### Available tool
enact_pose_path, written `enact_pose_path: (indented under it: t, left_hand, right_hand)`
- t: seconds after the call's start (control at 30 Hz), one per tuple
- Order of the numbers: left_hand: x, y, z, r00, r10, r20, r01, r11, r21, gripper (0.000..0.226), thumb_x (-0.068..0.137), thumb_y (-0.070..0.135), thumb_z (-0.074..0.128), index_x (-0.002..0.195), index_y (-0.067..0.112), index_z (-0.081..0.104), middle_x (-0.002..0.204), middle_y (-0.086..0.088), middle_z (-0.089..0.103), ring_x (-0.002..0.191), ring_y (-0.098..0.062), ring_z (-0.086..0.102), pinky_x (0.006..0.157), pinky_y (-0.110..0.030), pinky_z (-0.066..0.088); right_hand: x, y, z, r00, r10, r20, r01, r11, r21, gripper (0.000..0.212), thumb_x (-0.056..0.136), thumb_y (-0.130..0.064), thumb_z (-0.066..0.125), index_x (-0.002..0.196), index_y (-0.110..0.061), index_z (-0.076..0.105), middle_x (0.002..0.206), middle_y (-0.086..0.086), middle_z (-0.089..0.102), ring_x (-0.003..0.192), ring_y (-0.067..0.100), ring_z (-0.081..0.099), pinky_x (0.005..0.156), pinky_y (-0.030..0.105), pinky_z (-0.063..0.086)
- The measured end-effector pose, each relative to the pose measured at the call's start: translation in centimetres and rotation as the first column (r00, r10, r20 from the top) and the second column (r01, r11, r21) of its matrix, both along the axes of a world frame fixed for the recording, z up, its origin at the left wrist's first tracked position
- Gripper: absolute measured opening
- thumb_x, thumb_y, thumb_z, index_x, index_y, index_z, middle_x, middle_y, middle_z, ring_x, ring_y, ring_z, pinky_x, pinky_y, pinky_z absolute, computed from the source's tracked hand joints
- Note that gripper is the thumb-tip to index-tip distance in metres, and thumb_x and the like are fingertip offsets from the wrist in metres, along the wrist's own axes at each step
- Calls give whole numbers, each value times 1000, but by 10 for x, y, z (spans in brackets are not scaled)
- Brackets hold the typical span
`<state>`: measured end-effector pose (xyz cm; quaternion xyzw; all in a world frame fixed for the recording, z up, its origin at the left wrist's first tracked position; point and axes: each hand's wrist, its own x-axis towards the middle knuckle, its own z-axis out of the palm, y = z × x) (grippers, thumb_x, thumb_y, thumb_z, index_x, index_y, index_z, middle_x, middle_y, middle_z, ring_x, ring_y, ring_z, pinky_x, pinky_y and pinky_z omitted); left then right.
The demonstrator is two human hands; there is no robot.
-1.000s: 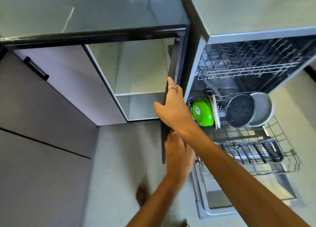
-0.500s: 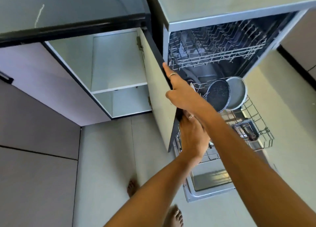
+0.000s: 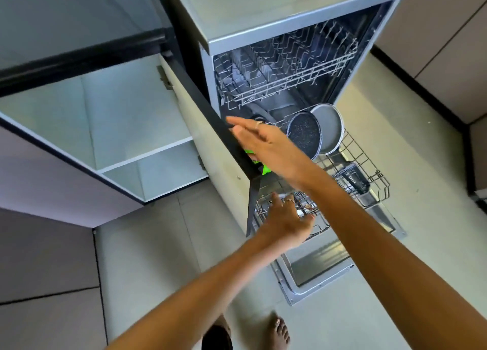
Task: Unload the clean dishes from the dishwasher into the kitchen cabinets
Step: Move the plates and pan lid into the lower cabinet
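Right hand (image 3: 268, 149), fingers straight and together, rests against the dark edge of the smooth pale cabinet door (image 3: 221, 162). Left hand (image 3: 286, 218), fingers loosely spread, reaches over the wire lower rack (image 3: 366, 165), which holds a round speckled black pan (image 3: 304, 135) and a grey plate (image 3: 328, 128) on edge.

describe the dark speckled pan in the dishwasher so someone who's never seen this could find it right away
Start at the open dishwasher and drop to its pulled-out lower rack. Two round pans stand on edge at the back; the dark speckled pan is the nearer one, black-flecked inside, while the plain grey pan behind it is smooth.
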<state>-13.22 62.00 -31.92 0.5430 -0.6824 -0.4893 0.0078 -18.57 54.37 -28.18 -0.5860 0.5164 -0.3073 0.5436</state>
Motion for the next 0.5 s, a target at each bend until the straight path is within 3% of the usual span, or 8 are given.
enact_pose_path:
  t: [0.07, 0.1, 0.2, 0.3, 0.43, 0.5]
  left_hand:
    - [12, -16, 13, 997, -50, -52, 53, 996, 65, 48, 99, 34, 43, 138, 6, 40, 126, -20, 56, 111, -30, 57, 76, -28, 42]
    - [19, -27, 29, 992, -111, -58, 115, 991, 71, 47, 99, 36, 42, 138, 9, 40, 121, -15, 60, 108, -27, 59, 74, -27, 43]
    - [28, -50, 66, 931, -335, -148, 355, 924, 143, 53, 99, 43, 41, 144, 17, 36, 141, -5, 49, 126, -19, 50, 101, -30, 39]
    - [29, -67, 101, 794, -577, -192, 600, 795, 91, 48, 99, 42, 42, 140, 18, 44, 140, -1, 51, 126, -16, 49, 104, -28, 39]
    - [19, -111, 112, 799, -584, -145, 570, 811, -128, 42, 99, 37, 41, 138, 21, 46, 133, 0, 57, 113, -15, 60, 96, -30, 49]
    - [17, -143, 101, 849, -527, -38, 507, 834, -218, 44, 98, 38, 43, 138, 20, 45, 132, 2, 58, 109, -12, 61, 85, -18, 48]
  right_hand:
    - [-17, -5, 0, 986, -157, 52, 152, 985, 85, 37, 101, -29, 42, 135, -17, 50, 125, 2, 62, 104, 13, 64, 89, 24, 51]
    - [-26, -8, 0, 968, -248, 36, 243, 965, 98, 35, 101, -26, 43, 132, -14, 52, 123, 4, 63, 97, 11, 65, 84, 21, 51]
    - [-48, -17, -9, 890, -456, -16, 452, 876, 168, 30, 100, -18, 44, 125, -6, 57, 120, 15, 64, 83, 15, 63, 73, 21, 49]
    - [-67, -24, -20, 815, -576, -63, 575, 790, 213, 29, 100, -15, 44, 121, 0, 58, 108, 16, 67, 73, 13, 64, 68, 22, 49]
    - [-80, -14, -41, 777, -623, -86, 623, 744, 242, 15, 95, -5, 46, 90, -8, 60, 76, 0, 71, 60, 3, 64, 61, 18, 55]
    - [-81, -11, -57, 769, -631, -104, 631, 723, 280, 15, 97, -12, 47, 91, -11, 61, 89, 8, 70, 71, 14, 63, 63, 22, 53]
